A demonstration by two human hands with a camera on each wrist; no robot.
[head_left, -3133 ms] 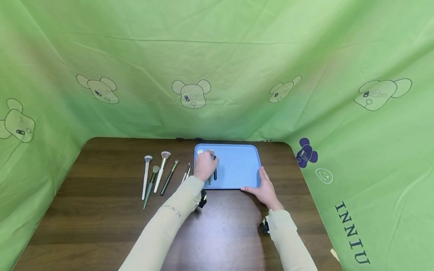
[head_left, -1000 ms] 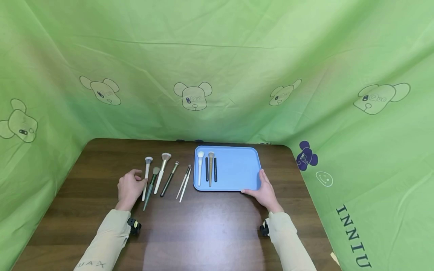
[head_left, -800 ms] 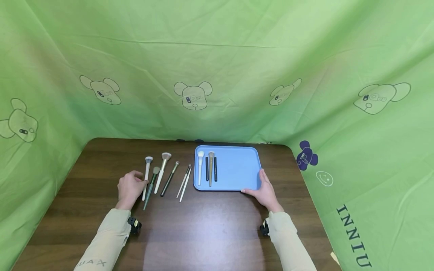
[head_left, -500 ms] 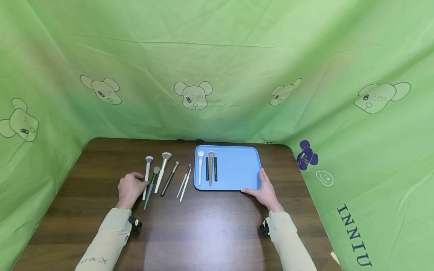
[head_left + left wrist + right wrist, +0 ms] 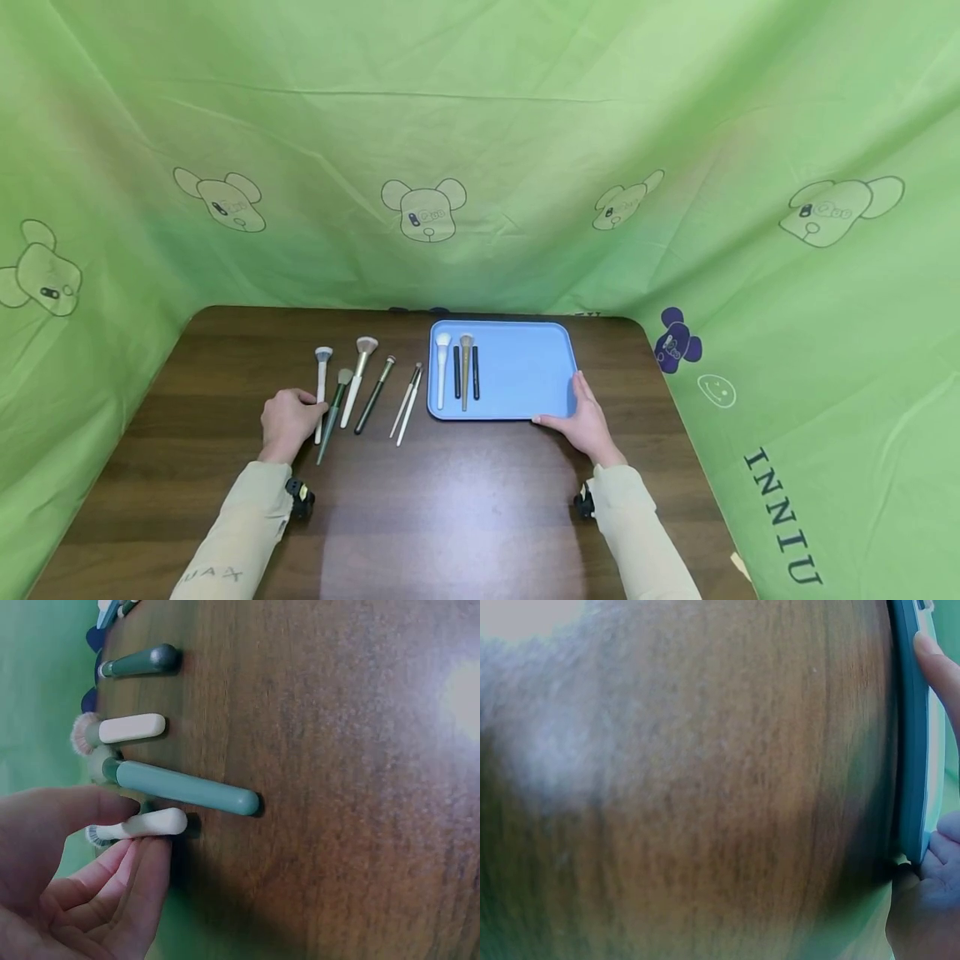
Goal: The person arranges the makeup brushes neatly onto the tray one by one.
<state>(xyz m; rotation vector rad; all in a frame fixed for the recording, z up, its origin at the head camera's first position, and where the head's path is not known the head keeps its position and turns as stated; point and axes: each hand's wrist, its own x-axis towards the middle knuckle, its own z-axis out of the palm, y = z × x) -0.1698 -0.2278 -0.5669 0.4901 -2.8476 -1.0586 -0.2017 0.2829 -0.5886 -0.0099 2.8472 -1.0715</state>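
Observation:
My left hand (image 5: 288, 421) pinches the handle of the leftmost makeup brush (image 5: 322, 383), between thumb and fingers. In the left wrist view this white-handled brush (image 5: 161, 822) lies close over the table, its bristles partly behind the thumb. Just beside it is a green-handled makeup brush (image 5: 332, 425). My right hand (image 5: 588, 425) grips the near right corner of a blue tray (image 5: 525, 367), thumb on the front rim and fingers along the right side. In the right wrist view the tray's edge (image 5: 911, 735) runs past the thumb.
Right of the green brush lie a white brush (image 5: 356, 387), a dark green brush (image 5: 373, 400) and two thin white brushes (image 5: 409, 408). On the tray's left side lie a white brush (image 5: 441, 375), a brown brush (image 5: 466, 375) and two short black sticks (image 5: 457, 371). A green curtain (image 5: 480, 167) surrounds the table.
My left hand has moved from over the tray's left side to the leftmost brush and has taken hold of it. That brush's head has swung slightly left. The right hand stays on the tray.

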